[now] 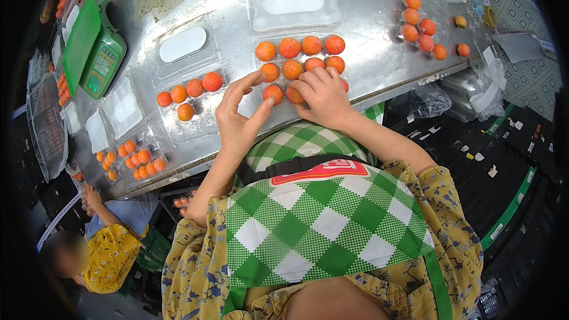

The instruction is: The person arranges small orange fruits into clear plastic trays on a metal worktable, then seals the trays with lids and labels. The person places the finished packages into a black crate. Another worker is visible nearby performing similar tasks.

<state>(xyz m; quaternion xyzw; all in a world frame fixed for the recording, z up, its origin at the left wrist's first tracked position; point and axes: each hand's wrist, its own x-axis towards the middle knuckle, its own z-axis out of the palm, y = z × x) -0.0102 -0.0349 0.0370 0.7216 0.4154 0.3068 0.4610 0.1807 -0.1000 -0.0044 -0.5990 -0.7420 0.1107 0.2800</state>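
Note:
Directly before me on the metal table, a clear plastic clamshell tray with its lid (293,2) laid back holds rows of orange-red round fruits (292,69), which look like persimmons or tomatoes. My left hand (242,111) is at the tray's left side, thumb and fingers spread, the fingertips close to or touching the fruits there. My right hand (322,95) rests over the front right of the tray, its curled fingers on the fruits in the lower rows and covering some of them. Whether it grips one cannot be told.
Left of my tray lies another clamshell (191,129) with several fruits. A green scale (104,66) stands further left. More part-filled trays are at the near left and at the right (426,43). Beyond the table's front edge (400,84) are plastic packaging and a dark floor. A co-worker's hand (92,196) is at the far left.

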